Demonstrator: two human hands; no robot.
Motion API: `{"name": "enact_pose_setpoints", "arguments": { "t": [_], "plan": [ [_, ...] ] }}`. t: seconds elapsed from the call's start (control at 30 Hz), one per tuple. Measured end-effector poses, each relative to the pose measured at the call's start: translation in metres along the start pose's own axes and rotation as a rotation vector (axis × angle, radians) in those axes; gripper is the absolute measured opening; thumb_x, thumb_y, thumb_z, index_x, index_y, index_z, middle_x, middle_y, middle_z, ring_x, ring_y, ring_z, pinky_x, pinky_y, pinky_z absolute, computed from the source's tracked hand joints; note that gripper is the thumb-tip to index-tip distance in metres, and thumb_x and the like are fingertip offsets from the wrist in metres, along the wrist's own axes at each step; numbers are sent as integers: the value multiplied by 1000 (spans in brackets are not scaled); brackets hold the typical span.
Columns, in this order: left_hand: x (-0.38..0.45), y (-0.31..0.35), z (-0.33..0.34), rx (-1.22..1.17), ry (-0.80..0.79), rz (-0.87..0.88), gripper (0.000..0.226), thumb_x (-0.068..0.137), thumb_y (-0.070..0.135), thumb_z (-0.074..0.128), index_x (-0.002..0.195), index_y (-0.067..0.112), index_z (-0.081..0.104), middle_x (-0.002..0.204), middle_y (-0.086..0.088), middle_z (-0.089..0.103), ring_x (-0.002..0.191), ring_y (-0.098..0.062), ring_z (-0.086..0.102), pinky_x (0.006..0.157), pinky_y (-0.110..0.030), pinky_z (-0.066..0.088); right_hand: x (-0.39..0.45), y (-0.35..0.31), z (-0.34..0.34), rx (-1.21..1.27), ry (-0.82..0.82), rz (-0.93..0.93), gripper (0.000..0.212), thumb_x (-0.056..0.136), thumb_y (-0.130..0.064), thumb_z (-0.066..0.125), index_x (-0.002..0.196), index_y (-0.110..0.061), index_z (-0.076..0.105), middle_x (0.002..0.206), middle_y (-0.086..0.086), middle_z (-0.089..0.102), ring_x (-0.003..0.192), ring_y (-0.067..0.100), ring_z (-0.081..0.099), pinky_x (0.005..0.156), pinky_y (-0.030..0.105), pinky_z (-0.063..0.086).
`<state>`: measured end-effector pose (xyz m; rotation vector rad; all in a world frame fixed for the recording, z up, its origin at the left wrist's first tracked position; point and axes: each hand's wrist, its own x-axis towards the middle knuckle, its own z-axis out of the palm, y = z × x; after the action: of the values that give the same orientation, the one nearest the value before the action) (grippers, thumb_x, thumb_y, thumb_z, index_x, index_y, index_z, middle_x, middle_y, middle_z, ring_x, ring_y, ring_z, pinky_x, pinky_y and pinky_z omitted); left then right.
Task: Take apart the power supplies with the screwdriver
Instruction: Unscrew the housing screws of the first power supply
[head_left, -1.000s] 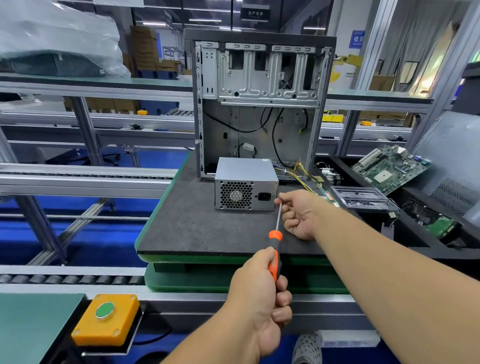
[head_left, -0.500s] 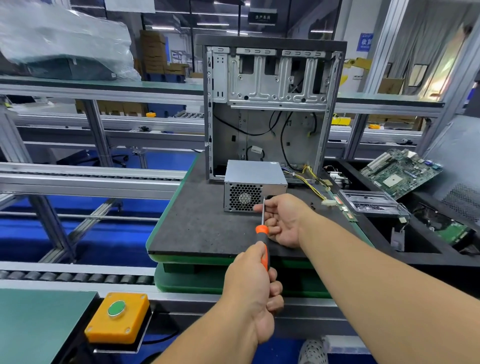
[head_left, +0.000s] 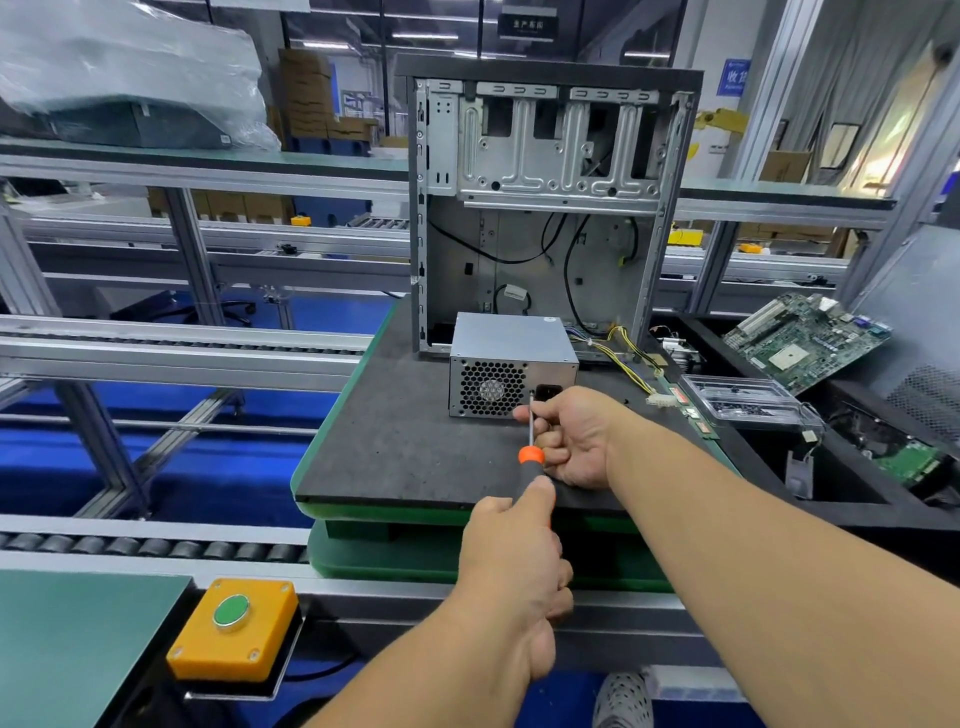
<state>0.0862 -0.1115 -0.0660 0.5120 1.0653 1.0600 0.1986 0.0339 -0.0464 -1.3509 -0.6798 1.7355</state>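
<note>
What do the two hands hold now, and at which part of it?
Both hold one orange-handled screwdriver: the left hand grips its handle, and the right hand pinches its thin metal shaft near the tip.

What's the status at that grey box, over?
Left hand grips screwdriver handle. Right hand pinches its shaft. Tip at power supply rear face. Nothing blocking.

A factory floor set up as an electronics disassembly line. Aluminium-framed roller conveyors (head_left: 171, 343) run across a blue floor (head_left: 218, 467). A dark padded surface (head_left: 395, 457) carries a stripped computer case (head_left: 545, 208). A yellow box with a green push button (head_left: 232, 629) sits at the near edge. Bins to the right hold circuit boards (head_left: 805, 340). Stacked cardboard boxes (head_left: 311, 98) and fluorescent ceiling lights (head_left: 426, 36) fill the background.
</note>
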Motion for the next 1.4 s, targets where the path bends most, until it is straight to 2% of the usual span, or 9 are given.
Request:
{"name": "enact_pose_setpoints", "arguments": {
  "t": [0.2, 0.4, 0.5, 0.6, 0.73, 1.0, 1.1, 1.23, 1.4],
  "plan": [
    [-6, 2, 4, 82, 57, 24, 35, 96, 43, 67, 99, 13, 51, 53, 0, 50, 38, -13, 35, 39, -17, 24, -3, -1, -2, -30, -13, -15, 24, 110, -15, 42, 104, -7, 64, 55, -3, 41, 37, 5, 24, 31, 18, 19],
    [-10, 14, 9, -431, -113, -316, 57, 106, 50, 37, 88, 6, 68, 61, -3, 54, 40, -11, 38, 35, -17, 21, -2, 0, -7, -31, -83, -7, 29, 111, -25, 43, 102, -6, 64, 54, -4, 42, 37, 6, 24, 31, 19, 22],
    [-9, 12, 7, -448, -150, -326, 68, 105, 57, 34, 91, 3, 72, 64, -6, 54, 43, -13, 40, 36, -18, 24, -1, -2, -5, -34, -69, 2, 28, 111, -25, 46, 95, -7, 61, 52, -5, 39, 35, 5, 24, 30, 18, 20],
    [-10, 11, 8, -354, -77, -261, 71, 91, 76, 51, 91, 7, 64, 64, -9, 53, 44, -15, 42, 36, -19, 27, 1, -3, 0, -64, 6, -10, 26, 106, -21, 57, 83, -8, 57, 48, -6, 36, 32, 3, 22, 29, 16, 16],
    [-11, 12, 12, -247, 28, -144, 42, 79, 46, 85, 87, 11, 62, 59, -3, 51, 43, -12, 42, 35, -18, 29, 2, -1, 5, -93, 61, -26, 33, 101, -24, 68, 75, -14, 50, 45, -7, 31, 30, 4, 19, 28, 17, 14],
    [-12, 21, 11, -323, -105, -271, 77, 99, 71, 36, 89, 3, 71, 63, -12, 60, 41, -16, 46, 36, -16, 30, -1, -2, -7, -4, -104, 14, 26, 109, -22, 45, 93, -6, 59, 52, -5, 38, 36, 5, 23, 30, 18, 19],
    [-11, 15, 12, -232, -26, -231, 70, 89, 77, 54, 98, 8, 65, 62, -9, 55, 43, -17, 44, 38, -18, 31, -1, -1, -3, -18, -42, -18, 27, 109, -20, 50, 84, -8, 55, 49, -6, 35, 32, 3, 22, 28, 16, 16],
    [-8, 10, 12, -142, 74, -108, 41, 80, 46, 85, 89, 10, 67, 55, -2, 51, 41, -13, 43, 38, -19, 34, 1, 5, 7, -57, 53, -93, 33, 105, -21, 60, 76, -13, 49, 44, -7, 30, 29, 3, 19, 28, 16, 13],
    [-10, 21, 11, -285, -34, -265, 67, 100, 66, 45, 81, 5, 68, 60, -10, 60, 41, -16, 46, 37, -17, 34, -3, 0, -1, -36, -44, -19, 26, 106, -26, 49, 89, -8, 59, 51, -5, 37, 36, 6, 22, 31, 19, 18]
  ]
}}
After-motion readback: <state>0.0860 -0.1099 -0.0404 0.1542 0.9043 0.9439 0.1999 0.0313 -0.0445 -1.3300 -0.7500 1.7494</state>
